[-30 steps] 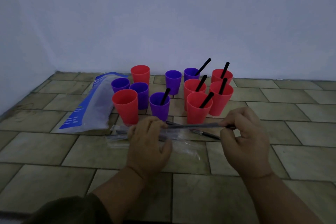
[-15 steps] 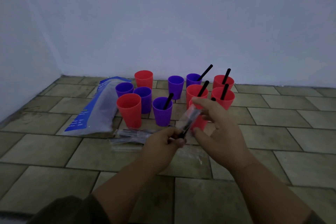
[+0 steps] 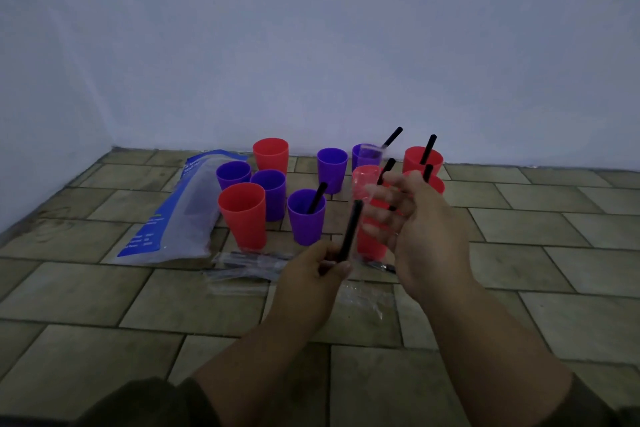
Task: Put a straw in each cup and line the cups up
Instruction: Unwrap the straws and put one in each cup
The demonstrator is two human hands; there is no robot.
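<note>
Red and purple cups stand in a cluster near the wall. A red cup [image 3: 242,215], a purple cup [image 3: 268,191] and a purple cup [image 3: 331,166] are among those without a straw. A purple cup [image 3: 306,218] and a red cup [image 3: 422,158] hold black straws, as do others partly hidden behind my right hand. My left hand [image 3: 318,269] pinches a bare black straw [image 3: 349,229] by its lower end, pointing up. My right hand [image 3: 415,218] is raised just right of it, fingers blurred, pinching a clear wrapper [image 3: 367,170].
A blue and clear plastic bag [image 3: 180,215] lies left of the cups. Wrapped straws [image 3: 249,263] lie on the tiled floor in front of the cups, and empty clear wrappers [image 3: 363,298] lie under my hands. White walls stand at the back and left.
My hands lifted the wrapped straw off the floor and turned it upright. My right hand pulled the wrapper up and off, leaving the bare straw in my left hand.
</note>
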